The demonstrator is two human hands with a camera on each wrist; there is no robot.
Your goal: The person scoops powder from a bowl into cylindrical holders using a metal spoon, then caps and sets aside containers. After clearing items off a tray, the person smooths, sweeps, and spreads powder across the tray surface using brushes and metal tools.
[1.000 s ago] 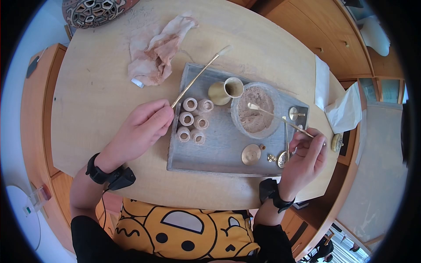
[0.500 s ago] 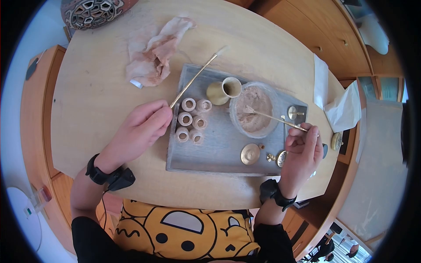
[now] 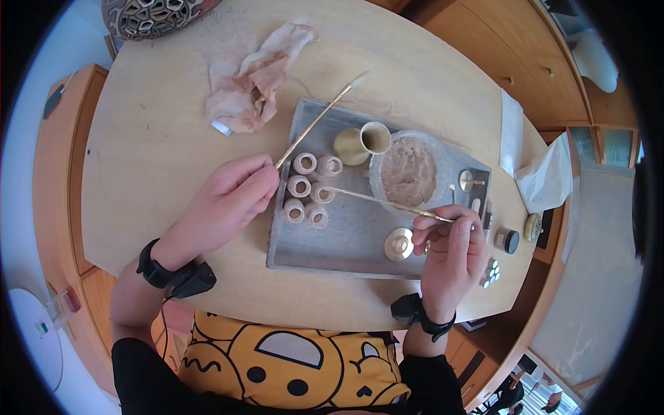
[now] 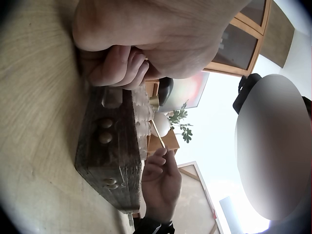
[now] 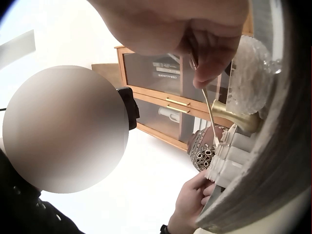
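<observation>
My left hand [image 3: 235, 194] pinches the handle of a gold brush [image 3: 315, 126] at the left edge of the grey wooden tray [image 3: 346, 245]; its pale bristles point up and away. In my right hand [image 3: 453, 252] is a slender brass scoop [image 3: 387, 203], held between thumb and fingers. Its tip reaches left to the mouth of a small powder-dusted bottle [image 3: 322, 194], one of several grouped in the tray. Behind my right hand stands a glass bowl [image 3: 445, 166] of brown powder [image 3: 408, 169]. The right wrist view also shows the scoop [image 5: 210, 109] tip at the bottle mouths.
Beside the bowl stands a brass vase [image 3: 351, 146]. A round brass lid [image 3: 399, 244] lies near the tray's front. Stained tissue [image 3: 256, 86] is at the back left, a dark-lidded jar [image 3: 507, 240] right of the tray, and a white plastic bag [image 3: 546, 176] at the table's right edge.
The scoop dipped into the powder bowl, then my right hand carried it left to the bottles. My left hand with the brush has stayed nearly still.
</observation>
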